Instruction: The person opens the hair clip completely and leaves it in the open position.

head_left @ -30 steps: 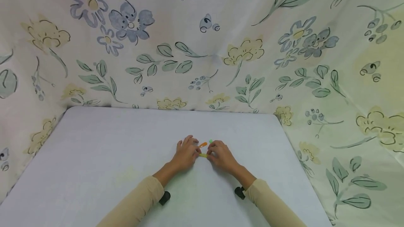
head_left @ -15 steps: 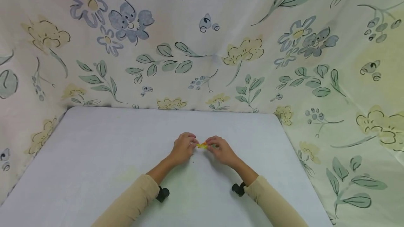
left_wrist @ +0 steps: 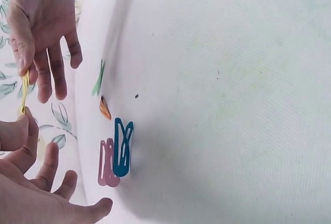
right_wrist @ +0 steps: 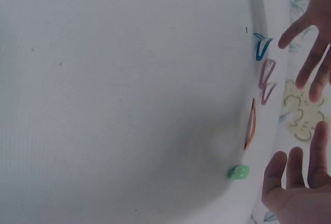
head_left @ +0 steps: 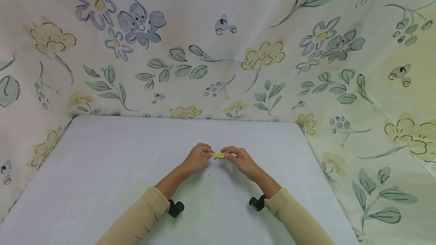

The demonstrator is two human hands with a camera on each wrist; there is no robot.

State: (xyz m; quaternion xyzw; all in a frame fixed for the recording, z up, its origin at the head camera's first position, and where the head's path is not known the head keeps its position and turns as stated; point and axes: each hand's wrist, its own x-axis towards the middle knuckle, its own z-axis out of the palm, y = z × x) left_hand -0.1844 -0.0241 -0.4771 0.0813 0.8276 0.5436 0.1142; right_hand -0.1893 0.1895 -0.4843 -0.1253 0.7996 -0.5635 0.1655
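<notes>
A yellow snap hair clip (head_left: 218,155) spans the gap between both hands, raised over the white table. My left hand (head_left: 197,158) pinches one end between thumb and index finger, its other fingers spread. The opposite end is pinched the same way by my right hand (head_left: 242,162). In the left wrist view, a blue hair clip (left_wrist: 120,154), a pink one (left_wrist: 109,167), an orange one (left_wrist: 105,108) and a green one (left_wrist: 99,79) lie on the table below the hands. From the head, most of these are hidden behind the hands.
The white table (head_left: 119,154) ends at a back edge just beyond the clips. A flowered cloth (head_left: 218,48) hangs behind and beside it. A few dark specks (left_wrist: 136,96) dot the surface. Black wrist cameras (head_left: 176,209) sit at both sleeves.
Both hands have lifted the yellow hair clip and carried it a little away from the body. It now covers most of the orange clip in the head view, and the green clip is hidden.
</notes>
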